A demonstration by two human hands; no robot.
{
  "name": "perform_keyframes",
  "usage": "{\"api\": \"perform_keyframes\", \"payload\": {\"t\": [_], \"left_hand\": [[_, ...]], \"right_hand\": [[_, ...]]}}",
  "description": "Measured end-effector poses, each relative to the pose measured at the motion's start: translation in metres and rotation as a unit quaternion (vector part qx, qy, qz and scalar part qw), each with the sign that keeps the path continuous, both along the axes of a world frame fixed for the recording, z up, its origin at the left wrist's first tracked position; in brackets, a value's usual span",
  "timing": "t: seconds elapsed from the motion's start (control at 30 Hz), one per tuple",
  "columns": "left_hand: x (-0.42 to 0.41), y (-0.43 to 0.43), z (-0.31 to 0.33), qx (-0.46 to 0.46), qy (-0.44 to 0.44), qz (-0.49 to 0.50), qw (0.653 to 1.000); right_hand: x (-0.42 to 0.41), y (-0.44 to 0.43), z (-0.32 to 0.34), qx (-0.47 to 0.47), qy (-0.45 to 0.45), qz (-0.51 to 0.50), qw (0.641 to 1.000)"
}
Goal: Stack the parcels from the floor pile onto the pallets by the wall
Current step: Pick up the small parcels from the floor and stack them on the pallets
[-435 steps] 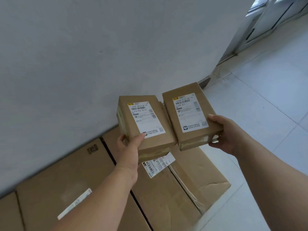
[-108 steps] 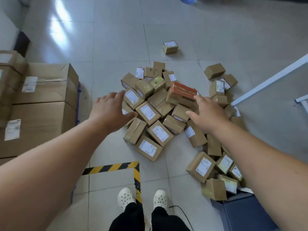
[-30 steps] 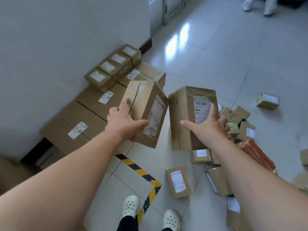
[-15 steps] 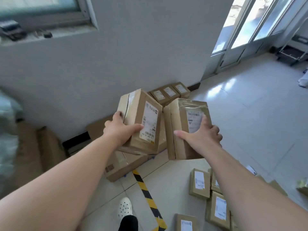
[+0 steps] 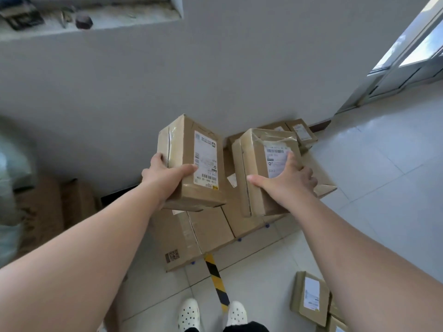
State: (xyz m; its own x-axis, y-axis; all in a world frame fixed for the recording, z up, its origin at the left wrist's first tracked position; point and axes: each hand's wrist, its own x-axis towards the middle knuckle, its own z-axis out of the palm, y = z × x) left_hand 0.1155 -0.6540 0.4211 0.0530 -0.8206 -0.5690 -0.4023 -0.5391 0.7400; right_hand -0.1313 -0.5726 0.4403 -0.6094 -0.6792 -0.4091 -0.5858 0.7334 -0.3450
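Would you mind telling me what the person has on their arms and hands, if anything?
Nothing at all: the left hand and the right hand are bare, with no gloves, and I see no rings, watch or wristband. Both forearms are uncovered as far as the picture's edge, so no sleeve shows. Lower down, white perforated clogs and dark trousers are visible.

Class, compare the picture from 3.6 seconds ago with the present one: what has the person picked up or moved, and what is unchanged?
Then both hands reached empty over the floor pile. Now the left hand grips a labelled parcel and the right hand a tape-wrapped parcel, both carried away from the pile and held above the large cartons by the wall. Unchanged: neither parcel is set down yet; small parcels still sit on the cartons.
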Motion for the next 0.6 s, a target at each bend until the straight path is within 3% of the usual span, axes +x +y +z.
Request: {"api": "perform_keyframes", "payload": {"t": [0.3,0.6], "left_hand": [[-0.03,-0.099,-0.1,0.045,0.025,0.105,0.993],[-0.068,-0.174,-0.256,0.082,0.088,0.187,0.975]], "right_hand": [[-0.039,-0.144,-0.101,0.032,-0.006,0.072,0.997],[-0.051,-0.257,-0.249,0.06,0.009,0.115,0.991]]}}
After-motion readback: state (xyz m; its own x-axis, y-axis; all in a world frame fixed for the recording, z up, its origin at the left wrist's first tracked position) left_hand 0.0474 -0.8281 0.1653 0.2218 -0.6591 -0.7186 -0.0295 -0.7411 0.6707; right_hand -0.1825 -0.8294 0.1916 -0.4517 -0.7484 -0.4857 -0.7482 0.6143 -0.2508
